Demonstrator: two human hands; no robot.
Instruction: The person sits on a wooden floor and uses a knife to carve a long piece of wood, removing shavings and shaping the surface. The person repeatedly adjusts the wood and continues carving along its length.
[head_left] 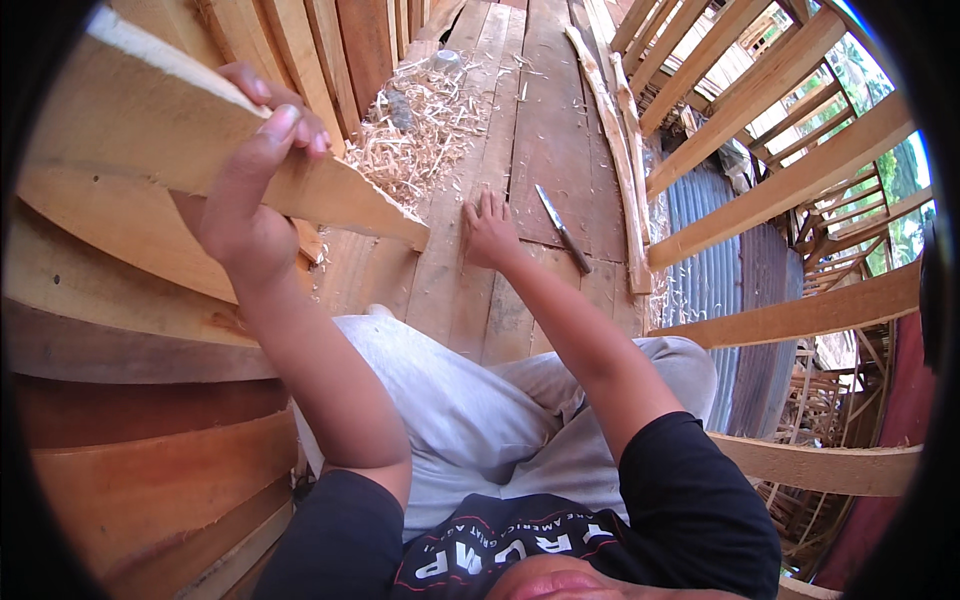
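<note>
My left hand (243, 195) is wrapped over the top edge of a pale wooden board (140, 115) at the upper left. The board stands on edge, and its narrow, curved tip points toward the middle of the floor. My right hand (488, 232) rests palm down on the plank floor (545, 130), fingers spread, with nothing in it. To the right of that hand lies a knife (562, 228) with a dark handle, its blade pointing away from me.
Wood shavings (420, 130) are heaped beyond the board. Upright planks (340, 60) line the left side. Long thin wood strips (610, 130) lie along the floor's right edge, beside slatted railing bars (780, 205). Corrugated metal sheeting (710, 270) shows past the bars.
</note>
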